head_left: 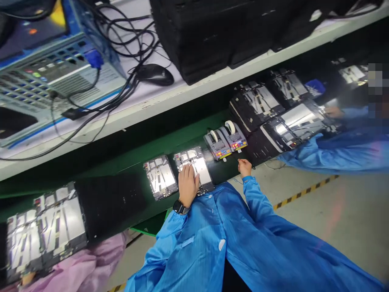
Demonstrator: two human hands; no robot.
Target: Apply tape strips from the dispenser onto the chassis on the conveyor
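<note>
My left hand (187, 184) lies flat, fingers stretched out, on an open tablet chassis (202, 165) on the green conveyor belt (127, 166). A second chassis (160, 177) lies just to its left. My right hand (244, 167) is closed in a pinch near the belt's front edge, below two tape dispensers (225, 141); a thin dark thing shows at its fingertips, too small to name. I wear blue sleeves and a black wristwatch (180, 208) on the left wrist.
Black trays with more chassis stand at the right (273, 109) and lower left (45, 227). A co-worker's blue sleeve (334, 150) reaches in at the right; a pink sleeve (82, 267) is at the lower left. The white shelf above holds a mouse (154, 74), cables and a blue test unit (54, 69).
</note>
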